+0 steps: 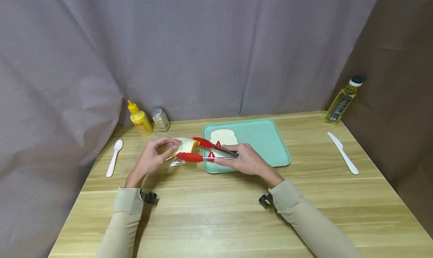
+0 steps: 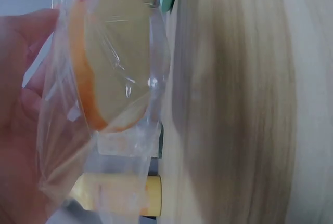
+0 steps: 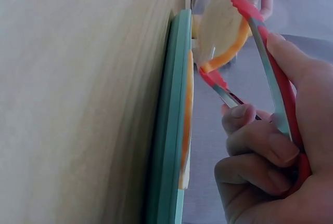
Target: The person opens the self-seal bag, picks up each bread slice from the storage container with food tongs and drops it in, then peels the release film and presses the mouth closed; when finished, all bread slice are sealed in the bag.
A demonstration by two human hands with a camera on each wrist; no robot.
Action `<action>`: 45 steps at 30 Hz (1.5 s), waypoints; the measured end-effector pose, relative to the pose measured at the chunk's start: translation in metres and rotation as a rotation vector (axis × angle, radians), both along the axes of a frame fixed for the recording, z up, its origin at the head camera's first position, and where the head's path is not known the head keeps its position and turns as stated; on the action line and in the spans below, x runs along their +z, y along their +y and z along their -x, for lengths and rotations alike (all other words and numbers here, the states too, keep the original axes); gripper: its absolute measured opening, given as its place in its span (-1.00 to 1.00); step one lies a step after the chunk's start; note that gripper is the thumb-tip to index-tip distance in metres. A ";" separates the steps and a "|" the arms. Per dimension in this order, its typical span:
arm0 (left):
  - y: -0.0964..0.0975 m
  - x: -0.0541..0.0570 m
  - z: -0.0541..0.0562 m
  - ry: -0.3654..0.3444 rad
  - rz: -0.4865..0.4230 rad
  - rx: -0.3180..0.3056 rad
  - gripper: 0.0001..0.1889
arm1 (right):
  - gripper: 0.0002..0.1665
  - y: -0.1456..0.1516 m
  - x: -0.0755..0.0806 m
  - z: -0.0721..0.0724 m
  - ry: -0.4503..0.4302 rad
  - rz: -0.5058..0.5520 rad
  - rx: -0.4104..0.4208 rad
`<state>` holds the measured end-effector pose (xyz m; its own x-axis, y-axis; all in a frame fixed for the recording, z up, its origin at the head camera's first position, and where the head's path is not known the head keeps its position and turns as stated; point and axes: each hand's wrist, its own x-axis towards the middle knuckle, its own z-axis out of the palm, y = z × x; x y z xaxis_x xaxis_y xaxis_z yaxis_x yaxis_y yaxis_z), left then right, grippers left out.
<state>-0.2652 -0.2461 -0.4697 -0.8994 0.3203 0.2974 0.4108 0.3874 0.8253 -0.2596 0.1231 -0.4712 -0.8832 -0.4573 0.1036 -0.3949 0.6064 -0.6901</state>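
Note:
My left hand (image 1: 153, 156) pinches a clear plastic bag (image 2: 60, 156) between thumb and fingers. Inside the bag is a slice of bread (image 2: 117, 57), pale with an orange-brown crust. My right hand (image 1: 249, 160) grips a pair of tongs (image 1: 190, 157) with red tips and metal arms. The tongs are spread, one tip on either side of the bagged slice at the bag's right end; whether they press on it I cannot tell. Below the tongs, another slice of bread (image 1: 223, 136) lies on the left part of a mint-green tray (image 1: 262, 143), partly hidden by the tongs.
A yellow squeeze bottle (image 1: 140, 119) and a shaker jar (image 1: 161, 120) stand at the back left, with a white spoon (image 1: 114, 158) before them. On the right are an oil bottle (image 1: 342, 102) and a white knife (image 1: 343, 152). A grey curtain (image 1: 203, 55) closes off the back.

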 end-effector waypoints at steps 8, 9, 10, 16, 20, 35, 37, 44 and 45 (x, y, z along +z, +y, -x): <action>-0.003 0.001 0.003 0.081 0.055 0.076 -0.83 | 0.00 0.004 0.007 -0.001 -0.002 -0.101 0.007; -0.003 0.001 0.003 0.076 0.051 0.074 -0.83 | 0.00 0.003 0.007 -0.001 0.007 -0.110 0.009; -0.003 0.001 0.002 0.068 0.042 0.066 -0.83 | -0.01 0.002 0.006 -0.001 0.019 -0.114 0.011; 0.002 0.000 0.002 0.004 -0.018 -0.001 -0.86 | -0.01 -0.006 -0.001 -0.004 0.045 -0.077 -0.003; 0.004 0.001 0.002 0.011 -0.012 -0.010 -0.86 | -0.01 -0.008 -0.002 -0.005 0.033 -0.066 -0.027; 0.013 -0.003 -0.001 -0.003 -0.021 -0.038 -0.86 | -0.01 -0.018 -0.007 -0.010 0.003 0.021 -0.027; 0.014 -0.003 -0.002 0.004 -0.023 -0.031 -0.87 | -0.01 -0.018 -0.007 -0.011 0.009 0.017 -0.024; 0.018 0.000 -0.004 -0.035 -0.040 -0.045 -0.86 | -0.02 -0.016 -0.006 -0.008 0.060 -0.014 -0.027; 0.018 0.000 -0.004 -0.039 -0.054 -0.042 -0.86 | -0.02 -0.016 -0.006 -0.008 0.068 -0.007 -0.031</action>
